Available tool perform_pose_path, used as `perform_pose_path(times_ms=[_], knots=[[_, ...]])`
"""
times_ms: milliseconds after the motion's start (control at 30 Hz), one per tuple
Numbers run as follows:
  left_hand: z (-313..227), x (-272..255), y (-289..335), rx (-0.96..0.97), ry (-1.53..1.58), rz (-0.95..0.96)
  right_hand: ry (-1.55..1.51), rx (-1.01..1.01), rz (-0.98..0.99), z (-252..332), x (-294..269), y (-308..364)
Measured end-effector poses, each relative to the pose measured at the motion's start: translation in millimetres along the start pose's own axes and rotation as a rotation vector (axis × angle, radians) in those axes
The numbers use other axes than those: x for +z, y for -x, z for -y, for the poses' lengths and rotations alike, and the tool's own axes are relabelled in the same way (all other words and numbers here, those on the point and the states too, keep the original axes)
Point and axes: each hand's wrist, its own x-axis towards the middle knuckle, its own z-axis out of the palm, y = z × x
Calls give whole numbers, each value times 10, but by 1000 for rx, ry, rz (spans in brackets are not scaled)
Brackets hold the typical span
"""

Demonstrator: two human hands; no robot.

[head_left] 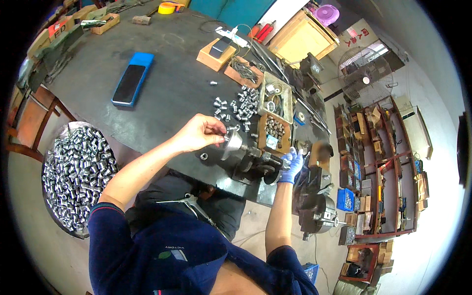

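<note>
My bare left hand [202, 132] is closed in a pinch beside the silvery cone-shaped head [232, 143] of a small bench machine [253, 164]. Whatever sits between its fingertips is too small to make out. At the machine's other end, my right hand [292, 166], in a blue glove, has its fingers curled by a dark round wheel [270, 173]. What it grips is hidden. Beyond my left hand, several short shiny metal fittings [242, 105] lie loose on the dark table [167, 88]. One more metal fitting [204, 156] lies near the table's front edge.
A large round container of metal fittings [81, 177] stands at left. A box of brownish parts [274, 132] and a pale tray [275, 96] sit behind the machine. A blue-cased phone-like device [132, 78] lies farther left. Another machine [317, 214] stands right; an air gun [189, 202] rests by my lap.
</note>
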Motion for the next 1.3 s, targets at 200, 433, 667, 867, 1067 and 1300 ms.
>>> perform_pose_path(times_ms=[200, 433, 667, 867, 1067, 1300], knots=[[-3, 10, 0, -1, -13, 1, 289, 63, -215, -324, -36, 340], [-57, 35, -59, -28, 6, 17, 461, 26, -258, -106, -154, 190], [-77, 23, -41, -105, 32, -14, 229, -249, -139, 258, 757, 351], [-31, -40, 91, -108, 161, -42, 153, -282, 46, 221, 690, 1258], [-22, -25, 60, -93, 191, -45, 230, -162, -485, -308, 261, 902], [-383, -563, 781, -116, -137, -299, 448, -187, -215, 76, 559, 211]])
